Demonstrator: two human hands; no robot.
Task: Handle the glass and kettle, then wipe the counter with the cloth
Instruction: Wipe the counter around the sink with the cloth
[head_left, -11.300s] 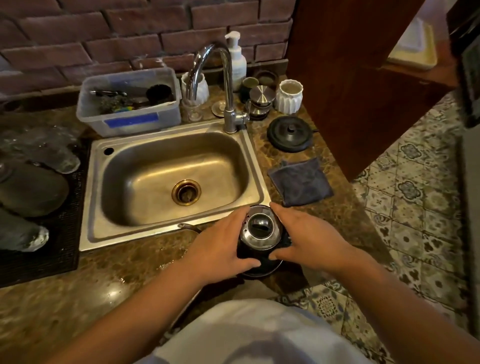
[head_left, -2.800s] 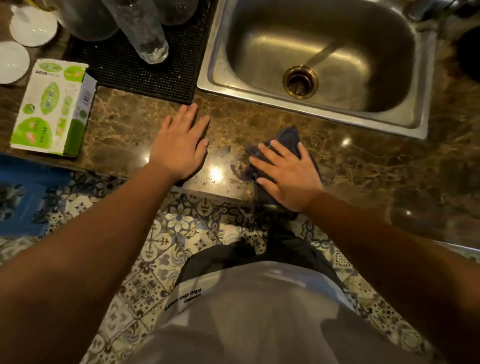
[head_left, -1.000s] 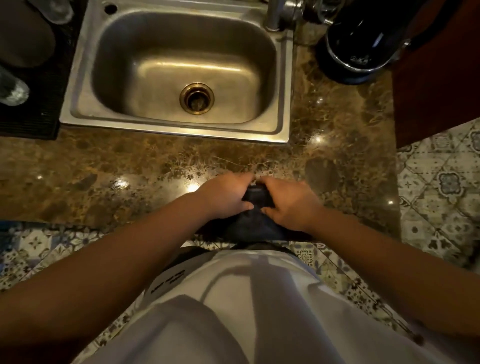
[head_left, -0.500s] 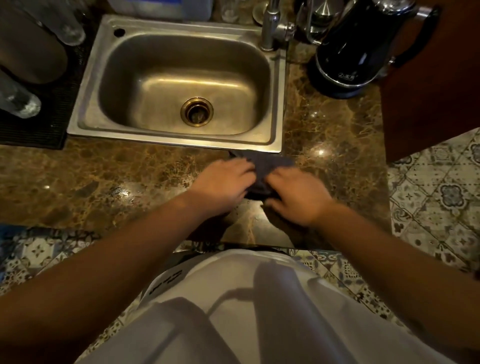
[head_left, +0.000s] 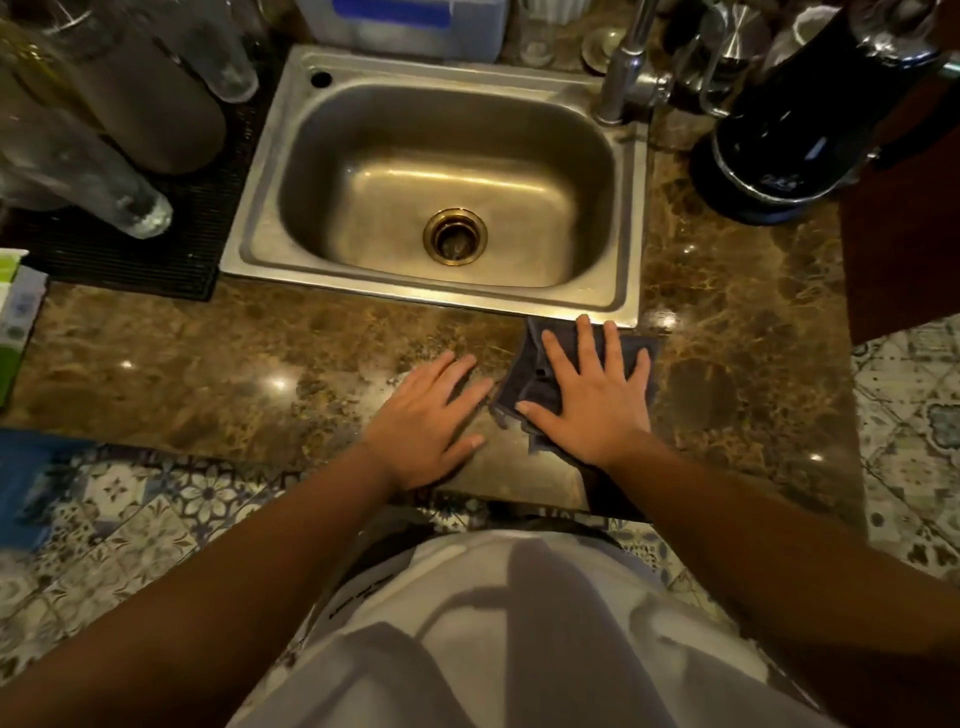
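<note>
The dark grey cloth (head_left: 527, 385) lies flat on the brown marble counter (head_left: 260, 364), just in front of the sink's right corner. My right hand (head_left: 589, 397) presses down on it with fingers spread. My left hand (head_left: 428, 418) rests palm down on the bare counter right beside the cloth, fingers apart, touching its left edge. The black kettle (head_left: 795, 124) stands on its base at the far right behind the counter. Clear glasses (head_left: 124, 200) lie on the black mat at the left.
A steel sink (head_left: 626, 249) with tap (head_left: 621, 78) fills the middle. A black drying mat (head_left: 156, 260) lies left of it. A green and white box (head_left: 13, 322) sits at the left edge. A brown cabinet panel (head_left: 904, 244) stands at the right.
Both hands had bunched the cloth at the counter's front edge; now it lies spread farther back by the sink, my right hand flat on it, my left hand off it.
</note>
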